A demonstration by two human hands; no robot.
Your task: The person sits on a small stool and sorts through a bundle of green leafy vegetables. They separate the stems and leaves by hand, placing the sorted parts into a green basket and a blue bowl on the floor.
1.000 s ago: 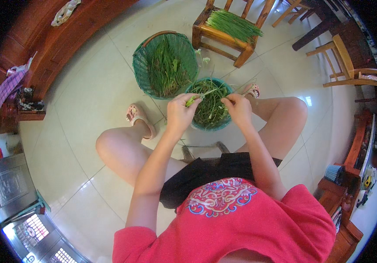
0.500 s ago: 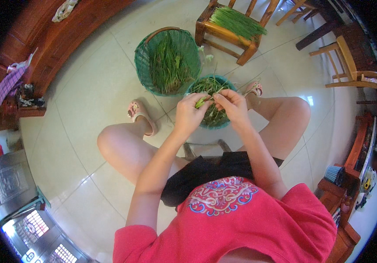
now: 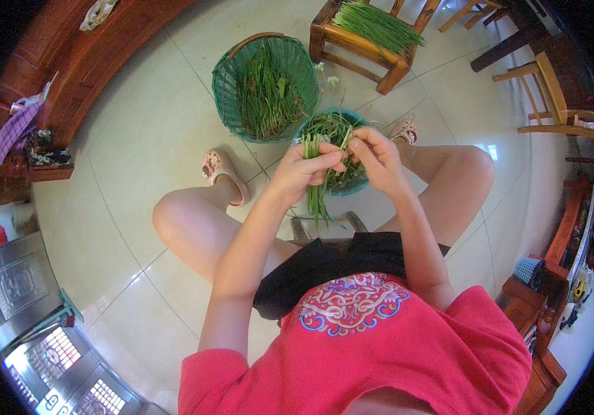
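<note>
My left hand (image 3: 295,174) is closed around a small bunch of green garlic chives (image 3: 317,202), whose leaves hang down below my fingers and stick up above them. Close beside it, my right hand (image 3: 382,160) pinches a thin pale chive stalk (image 3: 346,139) between thumb and fingertips. Both hands are over a teal basin (image 3: 353,189) filled with loose, tangled chive scraps (image 3: 331,126). Beyond it to the left, a green woven basket (image 3: 223,86) with a brown handle holds more uncleaned-looking chives (image 3: 269,97).
A wooden chair (image 3: 353,50) stands at the far side with a neat pile of chives (image 3: 380,28) on its seat. Other wooden chairs (image 3: 552,97) are at the right. My feet in pink clogs (image 3: 224,173) rest on the tiled floor either side of the basin.
The bunch in my left hand has turned so its leaves now hang toward me. My right hand has moved slightly right and away from my left, with a stalk in its fingertips.
</note>
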